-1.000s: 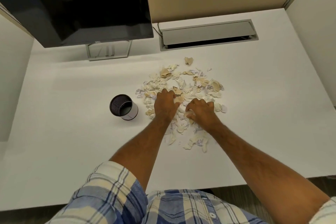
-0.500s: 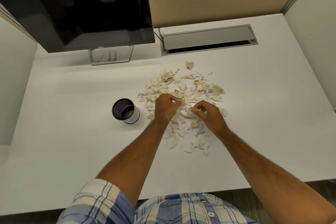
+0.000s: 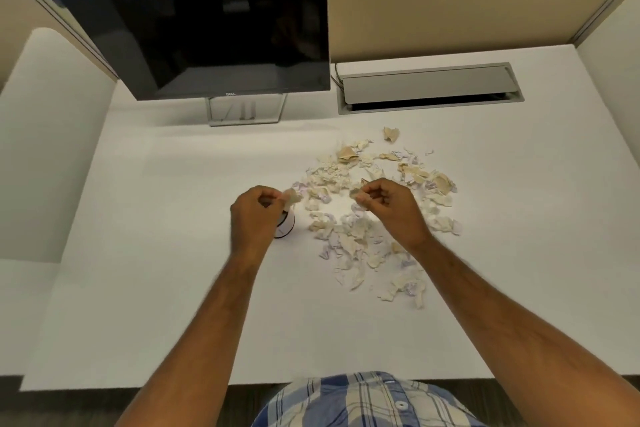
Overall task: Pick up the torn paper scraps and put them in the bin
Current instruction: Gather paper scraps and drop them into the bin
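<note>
My left hand (image 3: 256, 218) pinches a paper scrap (image 3: 292, 197) at its fingertips, directly above the small bin (image 3: 285, 225), which my hand mostly hides. My right hand (image 3: 391, 210) has its fingers curled round another scrap (image 3: 356, 192). The heap of torn scraps (image 3: 381, 218) lies under and beyond my right hand on the white desk (image 3: 156, 253). Beyond my left fingers stands a dark monitor (image 3: 207, 21).

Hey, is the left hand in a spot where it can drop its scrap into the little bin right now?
Probably yes. The left hand, pinching a torn paper scrap, hovers over the small dark round bin, mostly hiding it; nothing shows between them.
</note>
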